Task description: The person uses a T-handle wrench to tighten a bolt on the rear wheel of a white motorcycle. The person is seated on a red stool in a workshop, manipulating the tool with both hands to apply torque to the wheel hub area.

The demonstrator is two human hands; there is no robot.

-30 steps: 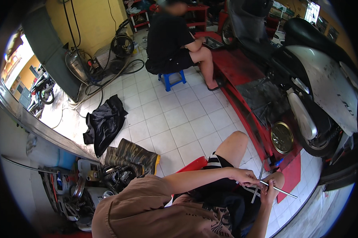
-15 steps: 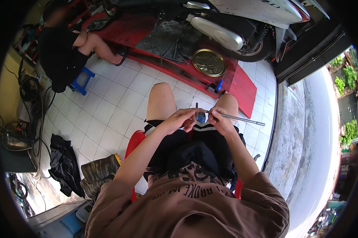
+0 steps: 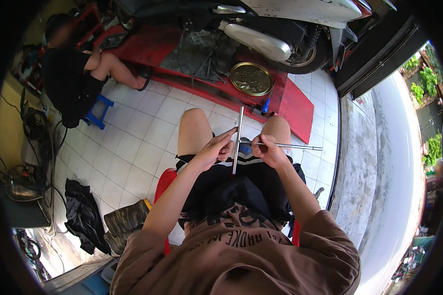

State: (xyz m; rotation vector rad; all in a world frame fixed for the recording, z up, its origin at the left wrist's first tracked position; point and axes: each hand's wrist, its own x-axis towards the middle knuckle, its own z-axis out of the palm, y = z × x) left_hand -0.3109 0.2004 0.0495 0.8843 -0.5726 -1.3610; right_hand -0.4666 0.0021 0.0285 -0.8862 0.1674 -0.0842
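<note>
My right hand (image 3: 269, 150) is closed around the long metal shaft of a T-handle wrench (image 3: 302, 146), close to its crossbar. The shaft points right over my right thigh, and the bright crossbar stands lengthwise between my two hands. On the bar's left side is my left hand (image 3: 215, 150), its index finger stretched toward the bar and the other fingers loosely bent. That hand does not grip the wrench; whether the fingertip touches it I cannot tell. A small dark object with blue marks (image 3: 244, 147) shows partly behind the crossbar, between my thighs.
Ahead stands a low red lift platform (image 3: 214, 93) bearing a motorbike (image 3: 258, 42), a round gold tray (image 3: 251, 79) and a blue-handled screwdriver (image 3: 265, 105). At the far left a person (image 3: 66, 73) sits on a blue stool (image 3: 99, 112). Black cloth (image 3: 84, 214) lies at my left.
The wrench has turned about its shaft, so the crossbar now shows at full length between my hands. My left index finger has straightened, and the view has shifted slightly.
</note>
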